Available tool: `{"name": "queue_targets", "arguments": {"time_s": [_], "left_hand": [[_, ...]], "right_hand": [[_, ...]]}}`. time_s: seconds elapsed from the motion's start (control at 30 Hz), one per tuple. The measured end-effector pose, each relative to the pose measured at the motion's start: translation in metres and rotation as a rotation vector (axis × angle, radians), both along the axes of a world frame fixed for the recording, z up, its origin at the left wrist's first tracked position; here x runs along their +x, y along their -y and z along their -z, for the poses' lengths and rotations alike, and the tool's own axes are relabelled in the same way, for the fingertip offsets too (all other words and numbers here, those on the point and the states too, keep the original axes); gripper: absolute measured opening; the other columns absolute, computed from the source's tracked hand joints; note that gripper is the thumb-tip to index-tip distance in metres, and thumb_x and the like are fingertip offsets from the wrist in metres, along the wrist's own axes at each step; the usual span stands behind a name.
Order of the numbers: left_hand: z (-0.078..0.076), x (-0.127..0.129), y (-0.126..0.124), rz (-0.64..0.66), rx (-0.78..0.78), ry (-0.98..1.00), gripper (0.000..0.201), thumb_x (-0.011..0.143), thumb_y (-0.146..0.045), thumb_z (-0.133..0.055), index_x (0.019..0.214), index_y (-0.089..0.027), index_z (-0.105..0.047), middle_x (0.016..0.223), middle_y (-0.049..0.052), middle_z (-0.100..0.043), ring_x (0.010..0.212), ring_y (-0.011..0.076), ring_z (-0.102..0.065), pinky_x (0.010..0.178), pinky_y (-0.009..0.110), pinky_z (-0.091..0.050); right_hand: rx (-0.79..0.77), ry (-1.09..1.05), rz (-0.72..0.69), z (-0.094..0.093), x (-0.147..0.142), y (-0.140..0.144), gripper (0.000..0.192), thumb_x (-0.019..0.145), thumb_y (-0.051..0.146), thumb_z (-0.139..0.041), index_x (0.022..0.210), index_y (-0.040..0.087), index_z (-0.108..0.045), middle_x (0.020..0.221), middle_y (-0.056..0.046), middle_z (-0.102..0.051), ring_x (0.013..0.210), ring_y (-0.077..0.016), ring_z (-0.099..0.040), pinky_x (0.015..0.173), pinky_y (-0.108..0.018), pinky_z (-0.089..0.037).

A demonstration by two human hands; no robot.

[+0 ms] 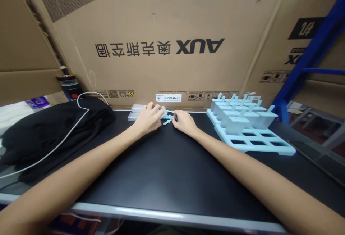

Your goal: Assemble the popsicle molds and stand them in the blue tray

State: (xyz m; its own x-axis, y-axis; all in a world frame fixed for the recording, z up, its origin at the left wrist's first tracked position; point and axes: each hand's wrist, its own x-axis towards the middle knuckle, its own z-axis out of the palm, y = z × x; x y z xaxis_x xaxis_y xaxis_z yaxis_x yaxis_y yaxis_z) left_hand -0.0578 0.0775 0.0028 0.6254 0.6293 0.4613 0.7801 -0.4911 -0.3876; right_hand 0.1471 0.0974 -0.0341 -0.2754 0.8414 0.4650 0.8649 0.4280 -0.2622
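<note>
Both my arms reach to the far edge of a black table [161,170]. My left hand [147,118] is closed around a translucent popsicle mould cup [163,112], with two more clear cups [136,112] lying just left of it. My right hand [183,121] pinches a pale blue popsicle stick [168,119] beside that cup; the two hands almost touch. To the right stands a pale blue mould tray [269,148], its far rows filled with cups and sticks [242,114], its near row of slots open.
A large cardboard box [172,48] printed AUX walls off the back of the table. A black cloth [51,130] with a white cable [61,141] across it lies at the left. A blue metal rack post [309,58] stands at the right.
</note>
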Motion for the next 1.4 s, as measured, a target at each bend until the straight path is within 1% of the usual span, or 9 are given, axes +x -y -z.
{"name": "queue_targets", "arguments": {"time_s": [0.1,0.23,0.43,0.63,0.87,1.0,1.2,1.3,1.4], "left_hand": [[0.004,0.008,0.005,0.363,0.160,0.002,0.015,0.081,-0.012,-0.055,0.094,-0.015,-0.062,0.111,0.012,-0.063,0.090,0.0242,-0.047,0.079,0.039,-0.047],[0.010,0.025,0.023,0.813,0.237,-0.024,0.013,0.082,-0.008,-0.059,0.088,-0.019,-0.062,0.103,0.006,-0.065,0.077,0.0175,-0.043,0.073,0.032,-0.047],[0.011,0.044,0.051,1.112,0.323,0.149,0.016,0.080,-0.012,-0.068,0.091,-0.023,-0.063,0.108,0.004,-0.070,0.069,0.0141,-0.041,0.061,0.026,-0.047],[0.015,0.046,0.053,1.210,0.331,0.146,0.012,0.080,-0.017,-0.067,0.086,-0.026,-0.062,0.112,0.004,-0.070,0.065,0.0133,-0.043,0.055,0.026,-0.047],[0.018,0.044,0.049,1.173,0.073,0.067,0.016,0.083,-0.017,-0.063,0.091,-0.031,-0.063,0.116,0.003,-0.070,0.083,0.0168,-0.058,0.070,0.030,-0.056],[0.019,0.042,0.047,1.162,-0.093,0.101,0.023,0.081,-0.011,-0.063,0.091,-0.032,-0.061,0.121,0.002,-0.068,0.099,0.0185,-0.059,0.082,0.033,-0.058],[0.024,0.043,0.046,1.103,-0.263,0.059,0.019,0.083,-0.016,-0.061,0.090,-0.033,-0.063,0.130,0.000,-0.065,0.114,0.0221,-0.056,0.084,0.035,-0.060],[0.023,0.044,0.046,1.122,-0.225,0.053,0.013,0.086,-0.019,-0.059,0.090,-0.031,-0.063,0.128,0.001,-0.066,0.112,0.0228,-0.056,0.082,0.035,-0.059],[0.021,0.043,0.046,1.117,-0.177,0.061,0.004,0.087,-0.026,-0.061,0.090,-0.028,-0.062,0.127,0.005,-0.066,0.107,0.0237,-0.058,0.082,0.036,-0.057]], "right_hand": [[-0.023,-0.061,0.043,0.000,0.003,0.000,0.006,0.081,0.025,-0.058,0.084,0.022,-0.054,0.090,-0.004,-0.067,0.079,-0.0192,-0.059,0.061,-0.027,-0.032],[-0.058,-0.139,0.027,-0.001,0.005,0.000,0.017,0.076,0.030,-0.062,0.087,0.024,-0.051,0.086,-0.002,-0.065,0.072,-0.0175,-0.057,0.059,-0.026,-0.032],[-0.012,-0.346,0.070,-0.001,0.006,-0.005,0.021,0.081,0.025,-0.050,0.102,0.022,-0.046,0.084,-0.001,-0.062,0.074,-0.0161,-0.058,0.068,-0.027,-0.042],[0.017,-0.473,0.110,-0.003,0.012,-0.008,0.016,0.086,0.027,-0.040,0.098,0.021,-0.047,0.088,-0.004,-0.063,0.076,-0.0165,-0.059,0.075,-0.030,-0.046],[0.107,-0.386,0.120,-0.004,0.013,-0.009,0.021,0.087,0.023,-0.039,0.102,0.017,-0.053,0.108,-0.013,-0.062,0.104,-0.0251,-0.051,0.094,-0.041,-0.040],[0.097,-0.186,-0.093,-0.014,0.007,-0.024,0.026,0.090,0.025,-0.046,0.110,0.015,-0.058,0.114,-0.013,-0.063,0.112,-0.0268,-0.048,0.099,-0.042,-0.038],[-0.077,0.140,-0.486,-0.034,-0.025,-0.060,0.035,0.088,0.028,-0.060,0.121,0.018,-0.062,0.123,-0.007,-0.065,0.114,-0.0205,-0.054,0.100,-0.033,-0.039],[-0.126,0.229,-0.525,-0.035,-0.034,-0.070,0.033,0.085,0.030,-0.065,0.116,0.018,-0.065,0.119,-0.007,-0.066,0.109,-0.0192,-0.057,0.095,-0.030,-0.041],[-0.121,0.251,-0.455,-0.030,-0.035,-0.074,0.022,0.085,0.033,-0.066,0.099,0.015,-0.068,0.107,-0.010,-0.066,0.098,-0.0192,-0.059,0.086,-0.029,-0.042]]}}
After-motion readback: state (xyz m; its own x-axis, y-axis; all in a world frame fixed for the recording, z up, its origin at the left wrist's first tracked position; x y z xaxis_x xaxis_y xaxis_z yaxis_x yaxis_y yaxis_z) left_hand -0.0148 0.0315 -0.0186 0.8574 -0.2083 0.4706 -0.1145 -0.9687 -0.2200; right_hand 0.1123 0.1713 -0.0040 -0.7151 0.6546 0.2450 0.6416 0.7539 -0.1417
